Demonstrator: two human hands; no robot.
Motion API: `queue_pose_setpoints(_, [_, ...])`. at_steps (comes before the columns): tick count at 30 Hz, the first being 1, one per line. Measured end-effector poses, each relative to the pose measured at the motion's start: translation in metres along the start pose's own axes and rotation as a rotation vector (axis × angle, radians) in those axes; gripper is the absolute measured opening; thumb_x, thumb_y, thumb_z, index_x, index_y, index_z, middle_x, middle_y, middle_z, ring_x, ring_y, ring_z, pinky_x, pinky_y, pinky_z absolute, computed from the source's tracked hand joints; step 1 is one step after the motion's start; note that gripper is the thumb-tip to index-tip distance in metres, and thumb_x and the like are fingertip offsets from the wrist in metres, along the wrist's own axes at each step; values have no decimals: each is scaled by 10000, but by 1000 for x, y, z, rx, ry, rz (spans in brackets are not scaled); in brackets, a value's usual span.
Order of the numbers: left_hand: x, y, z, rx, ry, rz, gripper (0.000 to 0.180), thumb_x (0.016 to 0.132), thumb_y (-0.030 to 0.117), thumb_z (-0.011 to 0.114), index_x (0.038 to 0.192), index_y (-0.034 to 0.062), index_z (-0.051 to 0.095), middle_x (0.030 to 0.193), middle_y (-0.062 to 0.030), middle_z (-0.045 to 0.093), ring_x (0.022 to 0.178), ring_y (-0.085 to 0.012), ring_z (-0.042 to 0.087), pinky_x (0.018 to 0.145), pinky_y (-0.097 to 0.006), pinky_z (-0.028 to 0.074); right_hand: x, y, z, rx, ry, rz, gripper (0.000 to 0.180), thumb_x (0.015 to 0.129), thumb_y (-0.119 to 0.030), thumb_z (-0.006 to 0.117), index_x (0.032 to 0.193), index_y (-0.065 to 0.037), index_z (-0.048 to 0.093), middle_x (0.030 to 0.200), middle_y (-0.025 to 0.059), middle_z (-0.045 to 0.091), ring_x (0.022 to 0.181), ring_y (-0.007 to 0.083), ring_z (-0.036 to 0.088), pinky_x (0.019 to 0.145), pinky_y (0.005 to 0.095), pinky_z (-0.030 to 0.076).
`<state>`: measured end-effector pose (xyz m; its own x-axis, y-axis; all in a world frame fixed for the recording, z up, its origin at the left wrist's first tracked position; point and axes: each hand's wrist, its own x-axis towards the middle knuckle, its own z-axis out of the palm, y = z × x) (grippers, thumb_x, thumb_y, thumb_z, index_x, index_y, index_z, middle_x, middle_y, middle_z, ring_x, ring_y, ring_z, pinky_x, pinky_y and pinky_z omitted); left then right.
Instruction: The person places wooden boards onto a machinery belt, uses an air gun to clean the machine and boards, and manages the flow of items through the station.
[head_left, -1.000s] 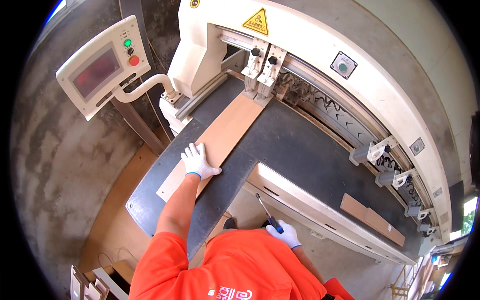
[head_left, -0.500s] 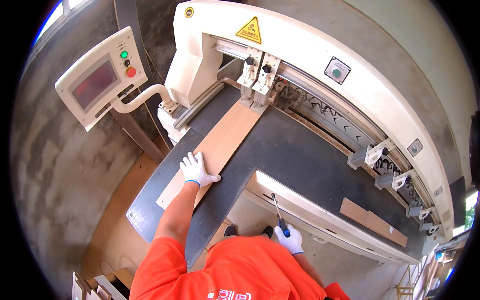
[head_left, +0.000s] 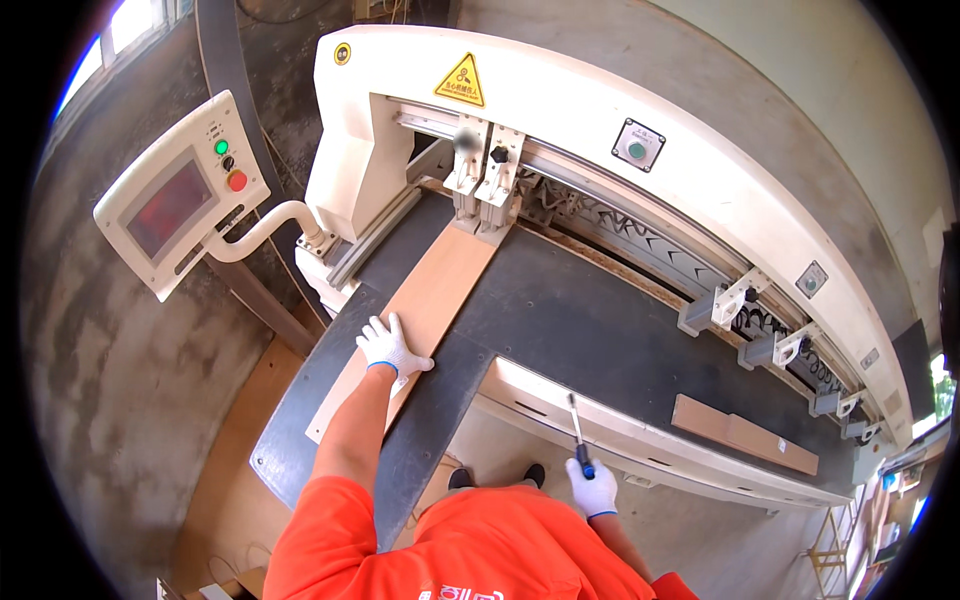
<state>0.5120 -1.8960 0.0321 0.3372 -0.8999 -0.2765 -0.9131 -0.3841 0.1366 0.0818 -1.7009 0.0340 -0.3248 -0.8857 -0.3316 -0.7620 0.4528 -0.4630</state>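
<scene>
A long light-brown wooden board [head_left: 435,287] lies on the dark machine table, its far end under two grey clamps [head_left: 483,205]. My left hand [head_left: 394,347], in a white glove, rests flat on the near half of this board, fingers spread and thumb over its right edge. In my gloved right hand [head_left: 597,490] is a screwdriver [head_left: 577,430] with a dark blue-and-black handle. Its metal shaft points away from me, in front of the white table edge. The palm side of the right hand is hidden.
A white machine beam [head_left: 560,100] arches over the table [head_left: 590,300]. At left a control panel [head_left: 180,195] stands out on a bent arm. More clamps [head_left: 720,306] line the right side, near two short overlapping boards [head_left: 745,435].
The whole view has shifted, so the machine sits lower and farther left. My right hand and the screwdriver have moved slightly right. My left hand stays flat on the board.
</scene>
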Motion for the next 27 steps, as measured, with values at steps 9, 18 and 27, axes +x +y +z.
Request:
queue_pose_setpoints(9, [1, 1, 2, 20, 10, -5, 1396, 551, 622, 913, 1656, 28, 302, 1616, -325, 335, 1483, -493, 346, 1195, -637, 269, 2, 7, 2, -16, -163, -122, 544, 924, -616, 693, 891, -72, 697, 842, 206, 733, 860, 433, 715, 785, 506, 542])
queue_pose_setpoints(18, [0, -4, 1, 33, 19, 16, 1390, 546, 646, 882, 1654, 19, 324, 1589, -338, 358, 1446, -494, 384, 1170, -601, 311, -10, -9, 7, 41, -156, -202, 523, 936, -597, 689, 857, -80, 688, 823, 204, 723, 829, 447, 700, 766, 516, 533])
queue_pose_setpoints(27, [-8, -1, -10, 25, 4, 20, 1341, 549, 597, 899, 1629, 18, 354, 1563, -339, 382, 1410, -498, 416, 1152, -591, 339, -14, -18, -5, 52, -194, -112, 527, 915, -614, 708, 912, -88, 722, 877, 215, 741, 874, 438, 708, 782, 491, 539])
